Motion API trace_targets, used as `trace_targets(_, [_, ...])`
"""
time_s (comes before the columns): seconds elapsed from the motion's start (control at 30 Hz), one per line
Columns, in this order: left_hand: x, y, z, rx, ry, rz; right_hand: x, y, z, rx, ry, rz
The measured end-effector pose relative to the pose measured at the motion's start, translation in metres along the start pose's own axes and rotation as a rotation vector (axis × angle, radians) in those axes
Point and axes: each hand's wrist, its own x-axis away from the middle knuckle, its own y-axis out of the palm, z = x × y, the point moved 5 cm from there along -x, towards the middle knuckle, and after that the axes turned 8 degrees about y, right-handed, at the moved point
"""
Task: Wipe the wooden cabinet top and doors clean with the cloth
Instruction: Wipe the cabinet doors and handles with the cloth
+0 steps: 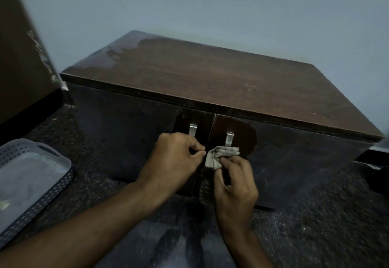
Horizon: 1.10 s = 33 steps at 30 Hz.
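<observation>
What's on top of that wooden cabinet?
Nothing stands on the cabinet top; only a pale dusty or smeared patch shows at its far left corner. The whole top is in view.

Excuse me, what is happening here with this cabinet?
A person is cleaning a low wooden cabinet. The right hand pinches a crumpled grey cloth against the right door, just below its metal handle. The left hand, fingers curled, sits at the seam between the doors. A darker wiped patch surrounds the handles. A dusty area remains at the top's back left. A perforated grey basket stands on the floor.
</observation>
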Motion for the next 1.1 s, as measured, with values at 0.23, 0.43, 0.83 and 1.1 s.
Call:
trace_targets(0.23, [-0.002, -0.002, 0.001, -0.02, -0.002, 0.019, -0.015, -0.011, -0.02, 0.006, -0.093, 0.067])
trace_targets(0.43, [-0.002, -0.003, -0.001, -0.006, -0.025, -0.018, -0.02, -0.004, -0.03, -0.058, -0.018, -0.026])
trace_targets(0.83, [0.008, -0.067, 0.009, 0.129, -0.172, -0.28, -0.047, 0.005, -0.074, -0.266, -0.127, -0.31])
trace_targets(1.1, [0.075, -0.169, -0.025, 0.113, -0.296, -0.097, -0.013, 0.061, -0.157, -0.505, -0.227, -0.478])
